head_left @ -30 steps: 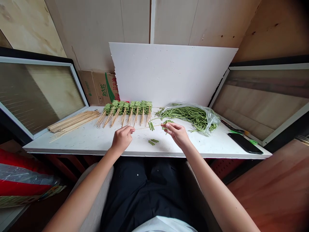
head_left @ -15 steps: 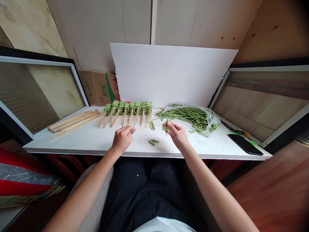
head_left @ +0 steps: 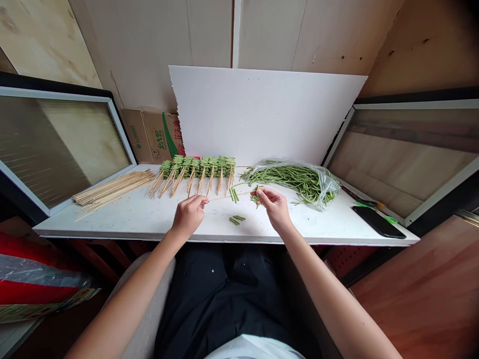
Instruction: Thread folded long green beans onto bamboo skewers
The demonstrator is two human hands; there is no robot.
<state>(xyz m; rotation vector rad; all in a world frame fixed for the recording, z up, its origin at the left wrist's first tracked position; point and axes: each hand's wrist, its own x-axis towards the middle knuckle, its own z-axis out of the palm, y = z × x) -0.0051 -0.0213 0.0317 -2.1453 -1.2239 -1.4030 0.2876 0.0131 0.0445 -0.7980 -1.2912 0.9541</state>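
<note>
My left hand (head_left: 189, 214) is closed around the blunt end of a thin wooden skewer (head_left: 223, 197), which runs across to the right. At its other end my right hand (head_left: 274, 204) pinches a short green bean piece (head_left: 256, 191) by the tip; the fingers partly hide it. More cut bean pieces (head_left: 234, 195) lie on the table just behind the skewer, and a few others (head_left: 237, 220) rest in front of it. Behind my hands stand rows of finished bean skewers (head_left: 202, 168), their sticks pointing toward me.
Bare skewers (head_left: 112, 189) are piled on the left of the white table (head_left: 149, 227). A clear plastic bag of long green beans (head_left: 295, 179) lies behind my right hand. A black phone (head_left: 378, 222) and scissors (head_left: 361, 198) sit at the right. A white board (head_left: 269, 114) leans at the back.
Both hands keep their grip, with the skewer held between them. The bean pieces at my right fingertips have shifted slightly; the whole view has drifted a little.
</note>
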